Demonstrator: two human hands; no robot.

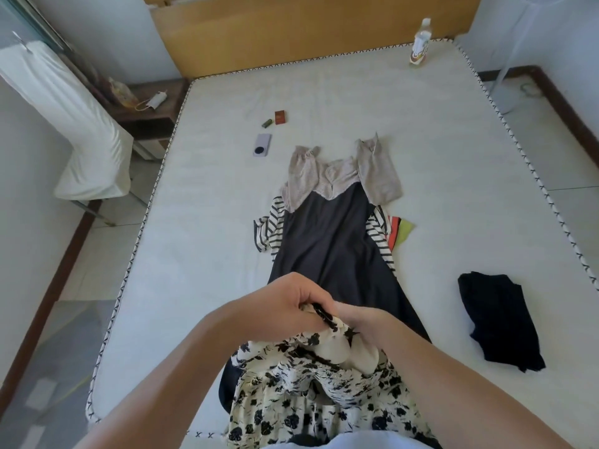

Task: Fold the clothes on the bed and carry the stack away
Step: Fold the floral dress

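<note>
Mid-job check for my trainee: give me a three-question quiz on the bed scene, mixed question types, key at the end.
1. True or false: both hands grip the floral garment.
2. Which lies directly under the dark dress? A) striped garment B) phone C) bottle
3. Fill in: the black folded garment lies on the person's ____ side of the mattress.

Key:
1. True: left hand and right hand both pinch its top edge.
2. A: the striped garment shows at both sides of the dress; phone and bottle lie apart.
3. right
</note>
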